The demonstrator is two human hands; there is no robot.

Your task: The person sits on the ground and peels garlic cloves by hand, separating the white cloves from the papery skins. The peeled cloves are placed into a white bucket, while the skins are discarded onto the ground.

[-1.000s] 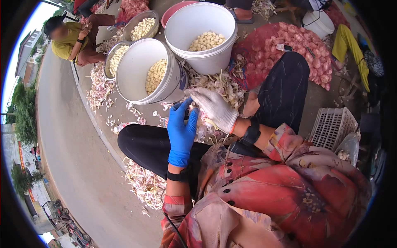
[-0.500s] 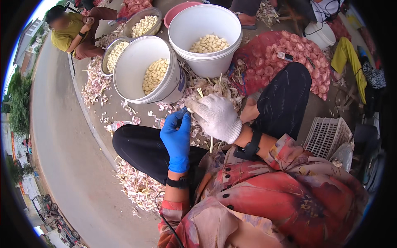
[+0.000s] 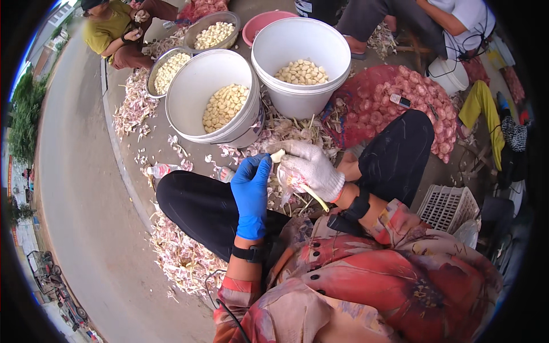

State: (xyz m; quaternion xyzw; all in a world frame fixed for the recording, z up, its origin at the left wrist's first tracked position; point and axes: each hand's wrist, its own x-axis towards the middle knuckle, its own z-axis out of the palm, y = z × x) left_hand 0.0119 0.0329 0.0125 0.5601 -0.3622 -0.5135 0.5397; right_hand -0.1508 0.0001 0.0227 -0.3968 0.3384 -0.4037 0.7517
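the stem [image 3: 315, 197] has swung out under your right hand [image 3: 313, 167]. your left hand [image 3: 251, 178]'s grip pinches the pale clove [image 3: 278, 155] between both hands; your right hand's grip wraps the pink bulb [image 3: 295, 179]. a loose pinch could drop that small clove into the peels [image 3: 296, 204].

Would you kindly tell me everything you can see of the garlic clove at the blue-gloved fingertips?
The garlic clove is small, pale cream and looks peeled. The blue-gloved left hand pinches it between thumb and fingers, with one end pointing toward the white-gloved right hand. It is held aloft; whether it touches that hand is unclear.
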